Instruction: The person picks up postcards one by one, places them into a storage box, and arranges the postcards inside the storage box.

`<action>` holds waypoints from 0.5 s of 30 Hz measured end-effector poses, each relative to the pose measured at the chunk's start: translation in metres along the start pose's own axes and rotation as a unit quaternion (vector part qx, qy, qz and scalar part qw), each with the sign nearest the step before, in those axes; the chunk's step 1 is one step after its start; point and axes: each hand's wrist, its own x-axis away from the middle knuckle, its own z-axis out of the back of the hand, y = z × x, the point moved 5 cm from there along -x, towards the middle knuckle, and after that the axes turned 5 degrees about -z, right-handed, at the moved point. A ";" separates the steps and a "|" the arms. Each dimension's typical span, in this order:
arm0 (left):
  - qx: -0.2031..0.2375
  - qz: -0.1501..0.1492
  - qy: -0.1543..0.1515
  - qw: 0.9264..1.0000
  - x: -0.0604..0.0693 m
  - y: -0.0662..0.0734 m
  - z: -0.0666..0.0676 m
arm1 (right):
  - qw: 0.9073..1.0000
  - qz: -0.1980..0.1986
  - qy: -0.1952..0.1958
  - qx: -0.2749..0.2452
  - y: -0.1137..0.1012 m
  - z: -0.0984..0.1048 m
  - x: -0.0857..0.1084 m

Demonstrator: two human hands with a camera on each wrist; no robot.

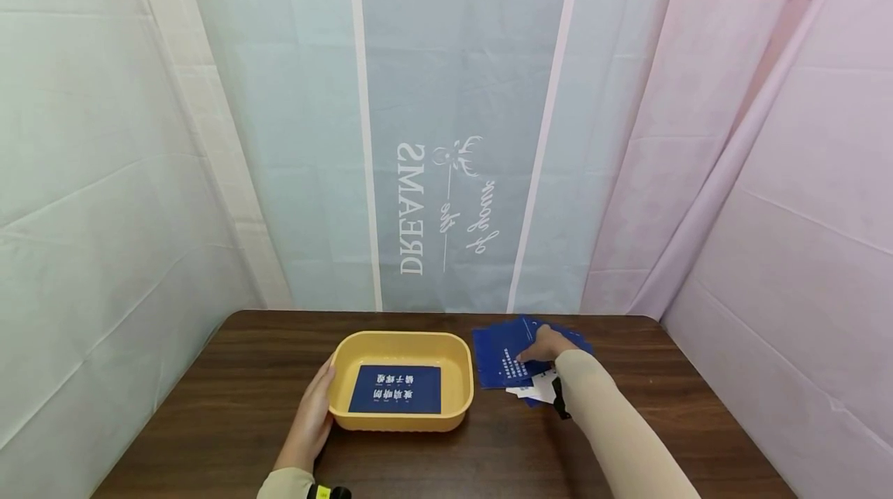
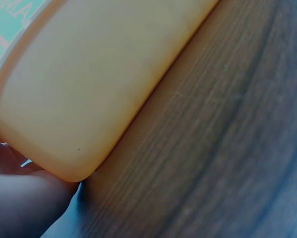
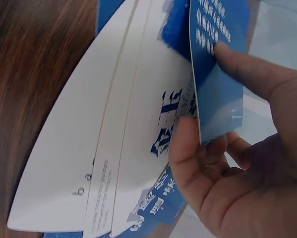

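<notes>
In the head view, my left hand [image 1: 312, 415] rests against the left end of a yellow plastic basin [image 1: 401, 423], its fingers along the outer wall. The left wrist view shows the basin's wall [image 2: 89, 84] close up, with part of the hand [image 2: 31, 201] at its lower corner. A dark blue card [image 1: 394, 389] with white characters lies inside the basin. To the right, my right hand [image 1: 546, 345] pinches a blue card [image 3: 220, 94] between thumb and fingers, lifting its edge above white cards [image 3: 74, 134] with printed text.
A fanned pile of blue cards [image 1: 491, 344] and white cards [image 1: 540, 388] lies just right of the basin on the dark wooden table [image 1: 279, 336]. Pale curtains [image 1: 453, 57] hang behind the table and along both sides.
</notes>
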 end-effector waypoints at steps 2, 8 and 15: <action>0.000 -0.001 0.000 1.000 0.000 0.000 0.000 | 1.000 0.018 0.003 -0.019 -0.002 0.002 0.002; 0.000 -0.001 -0.006 1.000 0.001 0.000 -0.001 | 0.986 0.070 0.016 -0.149 -0.005 0.007 0.002; 0.002 -0.002 -0.006 1.000 0.000 0.000 0.000 | 0.982 0.067 0.046 -0.171 -0.003 0.012 -0.003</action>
